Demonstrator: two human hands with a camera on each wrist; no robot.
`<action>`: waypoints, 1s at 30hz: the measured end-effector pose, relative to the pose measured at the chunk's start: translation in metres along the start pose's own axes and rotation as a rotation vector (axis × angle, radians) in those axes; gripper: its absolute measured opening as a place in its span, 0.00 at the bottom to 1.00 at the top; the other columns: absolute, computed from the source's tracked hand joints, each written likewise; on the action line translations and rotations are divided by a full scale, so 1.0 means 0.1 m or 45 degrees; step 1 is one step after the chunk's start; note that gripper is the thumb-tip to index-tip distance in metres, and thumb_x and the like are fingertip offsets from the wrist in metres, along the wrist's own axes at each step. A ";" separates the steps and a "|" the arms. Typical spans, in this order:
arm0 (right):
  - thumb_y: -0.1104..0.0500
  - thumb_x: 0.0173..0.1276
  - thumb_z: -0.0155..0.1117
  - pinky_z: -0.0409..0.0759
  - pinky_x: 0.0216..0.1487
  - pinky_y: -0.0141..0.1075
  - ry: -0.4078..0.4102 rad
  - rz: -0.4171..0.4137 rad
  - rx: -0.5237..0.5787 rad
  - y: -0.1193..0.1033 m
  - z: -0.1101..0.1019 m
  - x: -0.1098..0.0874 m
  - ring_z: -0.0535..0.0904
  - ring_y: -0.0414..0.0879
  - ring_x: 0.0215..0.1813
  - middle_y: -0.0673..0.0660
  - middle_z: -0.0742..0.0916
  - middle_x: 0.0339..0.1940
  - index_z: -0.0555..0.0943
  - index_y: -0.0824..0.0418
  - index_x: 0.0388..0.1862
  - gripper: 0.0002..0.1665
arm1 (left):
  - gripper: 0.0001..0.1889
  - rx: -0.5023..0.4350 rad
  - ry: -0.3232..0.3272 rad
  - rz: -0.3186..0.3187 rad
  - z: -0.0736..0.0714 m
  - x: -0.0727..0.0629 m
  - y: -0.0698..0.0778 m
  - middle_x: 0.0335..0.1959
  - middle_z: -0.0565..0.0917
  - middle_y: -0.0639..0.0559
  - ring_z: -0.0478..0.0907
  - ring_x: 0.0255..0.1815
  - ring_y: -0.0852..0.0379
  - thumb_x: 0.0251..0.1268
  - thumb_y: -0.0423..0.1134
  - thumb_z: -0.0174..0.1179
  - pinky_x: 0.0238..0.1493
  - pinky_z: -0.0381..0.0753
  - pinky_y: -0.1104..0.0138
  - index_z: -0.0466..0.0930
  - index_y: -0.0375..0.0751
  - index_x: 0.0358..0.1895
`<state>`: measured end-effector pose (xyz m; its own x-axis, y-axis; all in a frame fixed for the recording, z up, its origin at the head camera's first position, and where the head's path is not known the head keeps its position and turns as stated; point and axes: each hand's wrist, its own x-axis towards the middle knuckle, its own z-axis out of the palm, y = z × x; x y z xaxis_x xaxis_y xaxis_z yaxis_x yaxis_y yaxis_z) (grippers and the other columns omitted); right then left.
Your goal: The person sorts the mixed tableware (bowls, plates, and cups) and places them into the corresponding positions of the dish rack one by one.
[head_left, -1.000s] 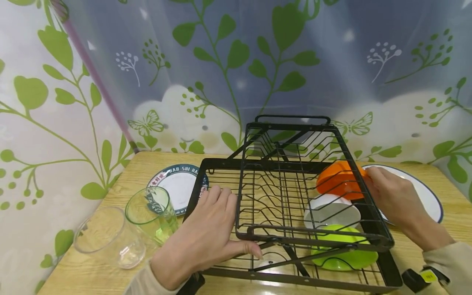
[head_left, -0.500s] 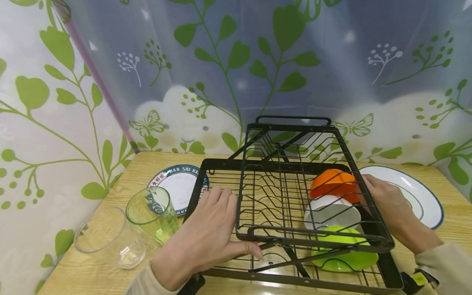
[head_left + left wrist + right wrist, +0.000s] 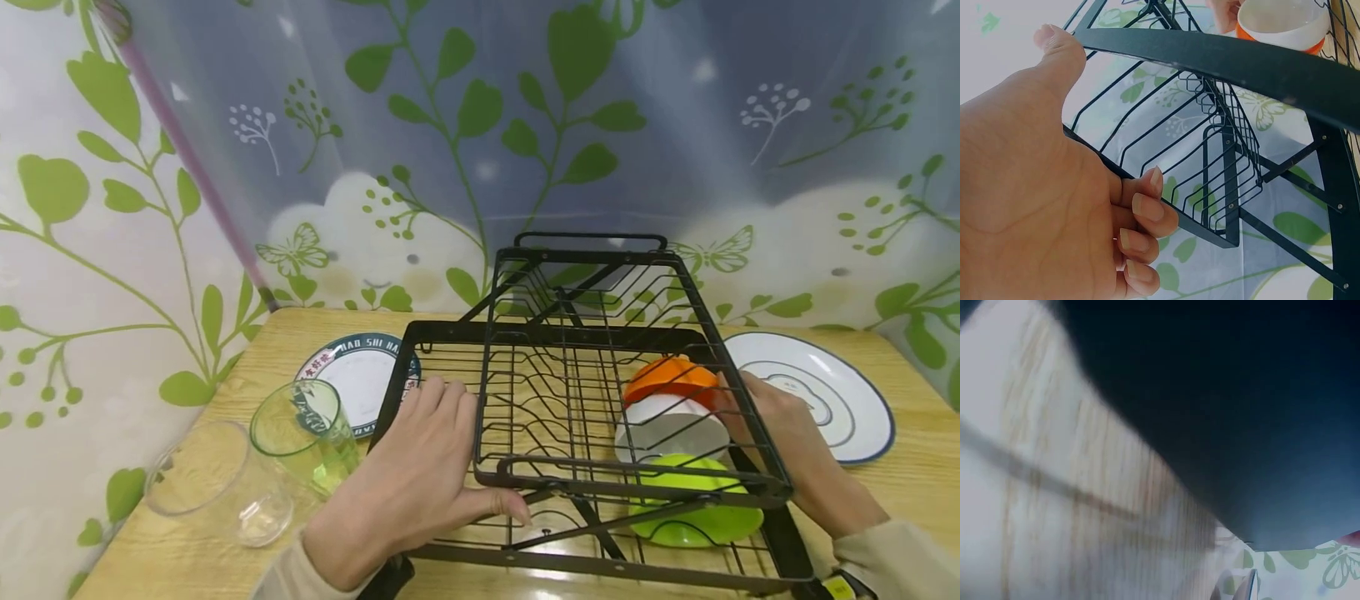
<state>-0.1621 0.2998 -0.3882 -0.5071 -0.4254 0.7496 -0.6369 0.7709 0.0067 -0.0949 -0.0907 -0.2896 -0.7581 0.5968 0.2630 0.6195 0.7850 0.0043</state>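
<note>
A black two-tier dish rack [image 3: 506, 550] stands on the wooden table. My left hand [image 3: 408, 475] grips its left side, the thumb stretched along the upper tier's front corner. In the left wrist view the left fingers [image 3: 1147, 209] are curled beside a rack rail. On the right of the lower tier, an orange bowl [image 3: 675, 375] stands tilted behind a white bowl [image 3: 667, 429] and a lime-green bowl [image 3: 693, 525]. My right hand [image 3: 780, 425] reaches in from the right side and holds the orange bowl's edge; its fingertips are partly hidden by the rack.
On the left are a plate with a dark patterned rim [image 3: 360, 375], a green glass [image 3: 303, 425] and a clear glass [image 3: 217, 483]. A white blue-rimmed plate [image 3: 855, 400] lies to the right of the rack. Behind the table hangs a leaf-patterned curtain [image 3: 420, 100].
My right hand has moved left and down with the orange bowl, bringing it close behind the white bowl. The left hand keeps its place on the rack.
</note>
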 end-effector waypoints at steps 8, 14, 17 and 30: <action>0.39 0.78 0.35 0.76 0.19 0.39 -0.008 -0.056 0.007 0.01 -0.03 -0.03 0.80 0.51 0.22 0.58 0.84 0.27 0.80 0.69 0.34 0.39 | 0.44 -0.046 0.010 0.026 0.03 0.01 0.01 0.29 0.61 0.53 0.57 0.35 0.54 0.47 0.83 0.27 0.42 0.63 0.61 0.64 0.42 0.34; 0.46 0.80 0.38 0.75 0.17 0.37 0.034 -0.223 -0.008 0.02 -0.01 0.01 0.77 0.49 0.20 0.60 0.83 0.28 0.79 0.67 0.32 0.31 | 0.41 0.006 0.023 0.010 0.02 0.00 0.01 0.28 0.60 0.53 0.57 0.34 0.53 0.46 0.82 0.46 0.40 0.61 0.63 0.64 0.42 0.34; 0.45 0.79 0.40 0.77 0.19 0.40 0.044 -0.226 0.017 0.02 0.02 0.04 0.80 0.52 0.23 0.62 0.86 0.32 0.82 0.68 0.32 0.33 | 0.40 -0.006 0.034 0.009 0.01 0.00 0.00 0.28 0.60 0.53 0.56 0.34 0.53 0.46 0.81 0.47 0.40 0.60 0.64 0.63 0.43 0.33; 0.45 0.79 0.42 0.76 0.18 0.39 0.013 -0.242 0.052 0.08 0.05 0.02 0.82 0.49 0.21 0.61 0.88 0.34 0.85 0.69 0.38 0.33 | 0.43 -0.026 0.049 0.026 0.01 -0.01 -0.01 0.27 0.59 0.53 0.56 0.33 0.54 0.47 0.83 0.22 0.40 0.60 0.64 0.62 0.43 0.32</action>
<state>-0.1714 0.3030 -0.3896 -0.3697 -0.5568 0.7439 -0.7438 0.6572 0.1222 -0.0949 -0.0919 -0.2910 -0.7372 0.6055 0.2998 0.6390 0.7690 0.0185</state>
